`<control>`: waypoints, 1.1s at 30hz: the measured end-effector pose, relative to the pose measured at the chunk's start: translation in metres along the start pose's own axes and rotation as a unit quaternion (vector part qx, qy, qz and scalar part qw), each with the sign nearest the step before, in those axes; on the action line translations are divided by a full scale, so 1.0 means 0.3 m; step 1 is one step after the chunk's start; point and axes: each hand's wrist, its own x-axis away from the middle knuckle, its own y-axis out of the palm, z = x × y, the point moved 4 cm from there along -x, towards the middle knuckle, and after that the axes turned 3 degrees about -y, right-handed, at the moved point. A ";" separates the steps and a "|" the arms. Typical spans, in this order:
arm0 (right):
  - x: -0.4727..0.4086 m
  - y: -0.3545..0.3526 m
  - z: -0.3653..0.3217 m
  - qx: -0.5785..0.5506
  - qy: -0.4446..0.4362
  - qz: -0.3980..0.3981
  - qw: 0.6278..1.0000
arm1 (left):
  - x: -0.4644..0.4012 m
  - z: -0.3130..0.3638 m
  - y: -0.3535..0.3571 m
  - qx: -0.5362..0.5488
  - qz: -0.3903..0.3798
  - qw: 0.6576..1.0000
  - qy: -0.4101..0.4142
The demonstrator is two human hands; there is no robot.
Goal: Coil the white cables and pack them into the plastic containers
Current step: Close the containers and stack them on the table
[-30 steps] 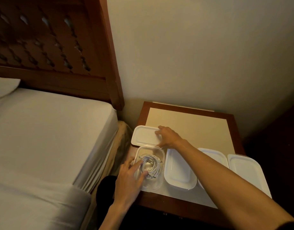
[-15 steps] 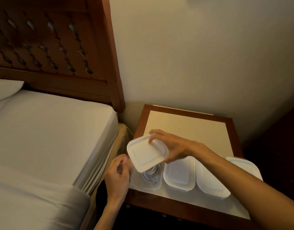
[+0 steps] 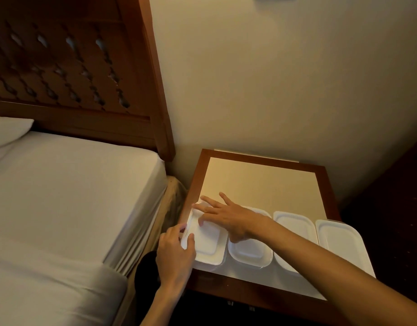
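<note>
Several white-lidded plastic containers stand in a row along the front of the bedside table. The leftmost container now has its white lid on, and the coiled white cable inside is hidden under it. My right hand lies flat with straight fingers pressing on the far end of that lid. My left hand holds the lid's near left edge, thumb on top and fingers at the side. The neighbouring closed container sits just to the right.
Two more closed containers stand to the right on the table. A bed with a white sheet and a wooden headboard is close on the left. The wall is behind the table.
My right hand has brought the lid down from mid-air onto the leftmost container, covering the cable. My left hand has moved up to the lid's left edge.
</note>
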 end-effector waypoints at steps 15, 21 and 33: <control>0.073 0.175 -0.177 -0.022 0.237 0.104 0.966 | -0.024 0.016 0.107 -0.086 -0.170 0.969 0.159; 0.071 0.179 -0.174 -0.031 0.246 0.093 0.964 | -0.031 0.030 0.097 -0.223 -0.141 0.943 0.204; 0.173 0.214 -0.222 -0.100 0.269 0.139 0.948 | -0.057 0.001 0.085 -0.243 -0.193 0.920 0.240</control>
